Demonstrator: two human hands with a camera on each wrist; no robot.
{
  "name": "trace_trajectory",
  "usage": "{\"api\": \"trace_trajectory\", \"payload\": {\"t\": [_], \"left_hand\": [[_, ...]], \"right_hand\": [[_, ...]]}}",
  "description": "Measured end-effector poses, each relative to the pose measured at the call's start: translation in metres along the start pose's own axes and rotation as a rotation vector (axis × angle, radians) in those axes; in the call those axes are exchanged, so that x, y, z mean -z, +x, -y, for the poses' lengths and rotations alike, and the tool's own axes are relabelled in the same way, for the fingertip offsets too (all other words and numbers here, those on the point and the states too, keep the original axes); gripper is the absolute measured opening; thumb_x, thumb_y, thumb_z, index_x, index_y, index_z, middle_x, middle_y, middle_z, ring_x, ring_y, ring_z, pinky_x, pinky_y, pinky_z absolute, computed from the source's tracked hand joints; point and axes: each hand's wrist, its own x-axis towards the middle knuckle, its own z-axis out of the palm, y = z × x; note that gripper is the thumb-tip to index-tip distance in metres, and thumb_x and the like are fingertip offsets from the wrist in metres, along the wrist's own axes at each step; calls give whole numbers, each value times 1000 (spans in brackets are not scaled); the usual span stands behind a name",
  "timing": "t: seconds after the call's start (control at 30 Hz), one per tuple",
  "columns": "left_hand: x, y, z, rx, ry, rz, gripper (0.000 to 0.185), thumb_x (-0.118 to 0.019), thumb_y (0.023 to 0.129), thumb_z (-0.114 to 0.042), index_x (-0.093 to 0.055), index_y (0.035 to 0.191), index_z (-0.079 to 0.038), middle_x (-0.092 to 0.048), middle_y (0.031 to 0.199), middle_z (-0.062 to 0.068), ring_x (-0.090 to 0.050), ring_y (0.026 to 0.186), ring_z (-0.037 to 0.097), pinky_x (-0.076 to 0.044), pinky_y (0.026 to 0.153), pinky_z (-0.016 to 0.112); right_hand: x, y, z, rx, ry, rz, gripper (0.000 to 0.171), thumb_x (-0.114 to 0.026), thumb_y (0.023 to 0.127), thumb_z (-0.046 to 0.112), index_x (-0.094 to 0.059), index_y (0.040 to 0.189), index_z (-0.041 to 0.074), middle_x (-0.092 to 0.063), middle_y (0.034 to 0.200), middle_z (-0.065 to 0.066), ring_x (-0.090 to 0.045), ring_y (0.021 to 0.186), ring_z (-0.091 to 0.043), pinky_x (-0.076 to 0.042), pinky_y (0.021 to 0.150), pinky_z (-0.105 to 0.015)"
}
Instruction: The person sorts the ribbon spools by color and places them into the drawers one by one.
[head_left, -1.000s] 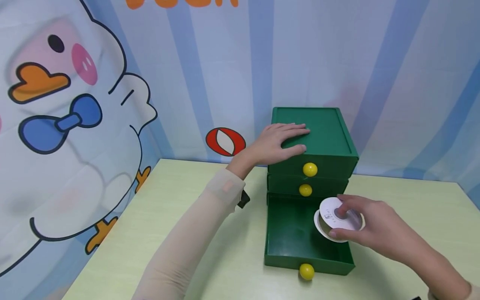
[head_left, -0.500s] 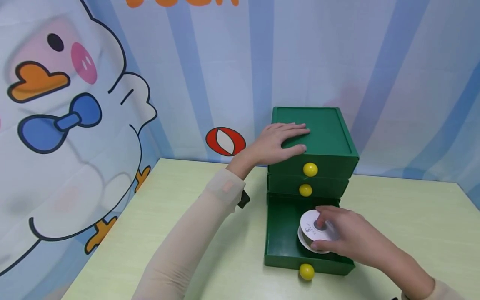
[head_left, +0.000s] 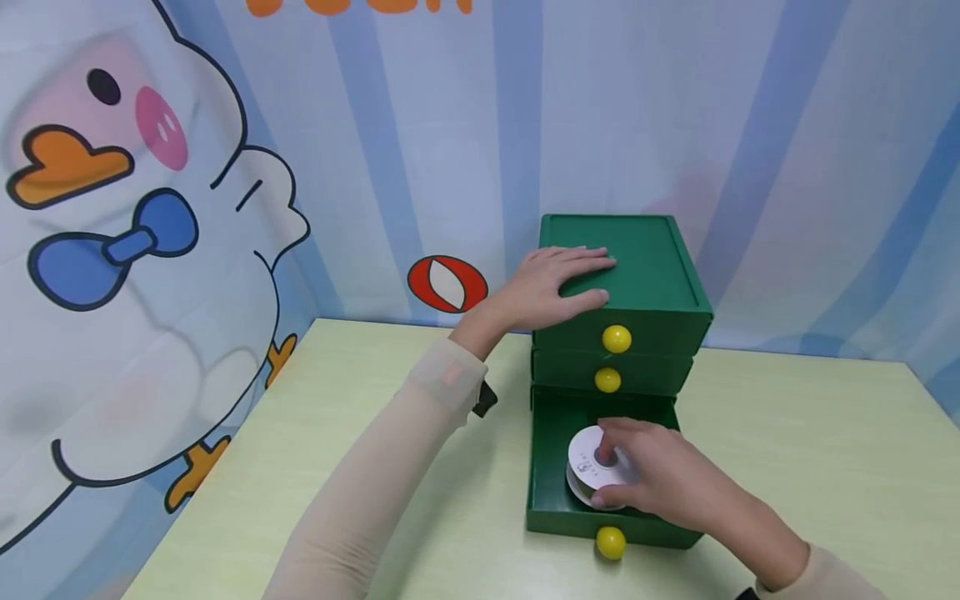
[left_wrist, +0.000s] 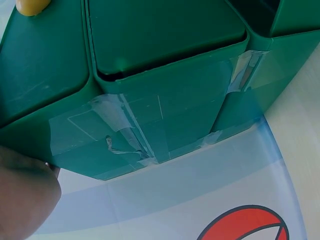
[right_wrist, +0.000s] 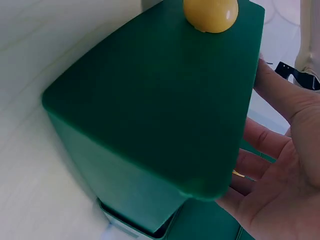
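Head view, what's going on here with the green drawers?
A person's right hand holds a white spool in its grip and has it down inside the open bottom drawer of a small green drawer chest. The left hand lies flat on the chest's top. The two upper drawers, each with a yellow knob, are shut. The chest stands on a pale table near the back wall.
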Motion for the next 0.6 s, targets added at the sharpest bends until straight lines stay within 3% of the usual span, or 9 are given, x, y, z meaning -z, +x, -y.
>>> {"api": "trace_trajectory", "payload": {"t": [0.07, 0.3, 0.6], "left_hand": [[0, 0, 1, 1, -1, 2, 60, -52, 110, -45, -42, 165, -25, -31, 174, -4, -24, 161, 23, -11, 133, 44], [-1, 0, 1, 2, 6, 4, 60, -52, 110, -45, -42, 165, -25, -31, 174, -4, -24, 161, 23, -11, 132, 44], [-1, 1, 1, -2, 3, 0, 60, -52, 110, -45, -42, 165, -25, -31, 174, -4, -24, 161, 22, -11, 132, 43]], "right_hand": [[-2, 1, 1, -1, 3, 3, 32, -95, 78, 42, -73, 96, 26, -66, 143, -18, -65, 124, -39, -54, 104, -60], [-7, 3, -1, -2, 15, 2, 34, -95, 78, 43, -74, 96, 25, -69, 139, -15, -67, 114, -32, -56, 102, -58], [-10, 1, -6, -9, -2, 19, 32, -94, 79, 44, -75, 96, 24, -68, 139, -17, -67, 121, -39, -55, 104, -60]]}}
